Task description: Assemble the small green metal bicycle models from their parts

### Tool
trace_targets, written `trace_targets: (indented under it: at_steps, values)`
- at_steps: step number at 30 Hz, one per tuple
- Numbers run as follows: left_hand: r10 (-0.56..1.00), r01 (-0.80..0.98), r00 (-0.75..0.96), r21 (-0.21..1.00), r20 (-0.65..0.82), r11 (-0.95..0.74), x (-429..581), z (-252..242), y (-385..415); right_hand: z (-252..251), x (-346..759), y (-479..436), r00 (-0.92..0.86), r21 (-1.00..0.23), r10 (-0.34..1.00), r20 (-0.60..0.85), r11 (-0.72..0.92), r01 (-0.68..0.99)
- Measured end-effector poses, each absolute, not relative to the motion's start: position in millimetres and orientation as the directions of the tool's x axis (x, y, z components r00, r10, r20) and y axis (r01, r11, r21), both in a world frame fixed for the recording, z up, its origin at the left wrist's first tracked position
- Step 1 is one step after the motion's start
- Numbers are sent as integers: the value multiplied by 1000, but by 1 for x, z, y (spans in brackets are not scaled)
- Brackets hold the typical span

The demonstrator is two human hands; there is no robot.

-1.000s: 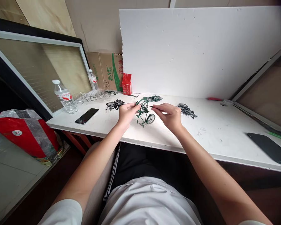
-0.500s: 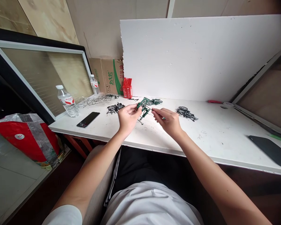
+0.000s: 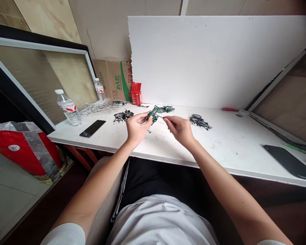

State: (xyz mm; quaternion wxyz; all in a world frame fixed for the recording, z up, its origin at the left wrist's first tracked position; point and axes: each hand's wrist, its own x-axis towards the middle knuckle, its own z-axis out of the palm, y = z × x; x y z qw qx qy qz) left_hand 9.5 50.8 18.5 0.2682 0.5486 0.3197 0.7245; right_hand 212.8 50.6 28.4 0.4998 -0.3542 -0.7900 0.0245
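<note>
Hands (image 3: 137,129) gripping spindly green bicycle (image 3: 154,112), thin rod (image 3: 159,116)

Two bare forearms (image 3: 108,170) extend forward, angled inward from either side, the left hand (image 3: 137,129) and right hand (image 3: 180,129) facing each other just apart, each with thumb and fingers (image 3: 171,119) drawn into a pinch, backs partly visible.

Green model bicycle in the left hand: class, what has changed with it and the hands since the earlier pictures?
The green model bicycle has been turned: its lower wheel, broadside at first, no longer shows clearly. Nothing was visibly taken up or let go: the left hand still holds it, the right hand still pinches a thin rod. The phone stayed put.
</note>
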Motion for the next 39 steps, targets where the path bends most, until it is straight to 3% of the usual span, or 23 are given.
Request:
trace_targets:
  at_steps: [5,11,17,22,25,30,35,39]
  values:
    - [746,-44,-238,761,622,-648,8,15,53,31,210,46,-201,-635,764,613,628,450]
    - [753,-42,-216,764,622,-643,8,12,54,34,212,45,-251,-737,826,504,563,373]
    - [728,8,-215,746,652,-666,7,15,49,34,209,47,-268,-879,880,391,444,175]
    - [712,39,-199,732,673,-680,6,19,45,32,207,50,-310,-918,884,349,389,76]
    - [707,37,-200,726,678,-686,8,19,46,29,208,51,-261,-839,862,435,493,229]
    - [692,13,-227,712,686,-702,15,16,44,24,208,49,-245,-434,678,693,664,608]
    - [689,23,-250,716,680,-698,15,14,46,21,207,51,-361,-116,527,769,671,732]
    - [691,12,-246,715,680,-699,11,15,49,16,208,55,-396,-23,529,750,620,785]
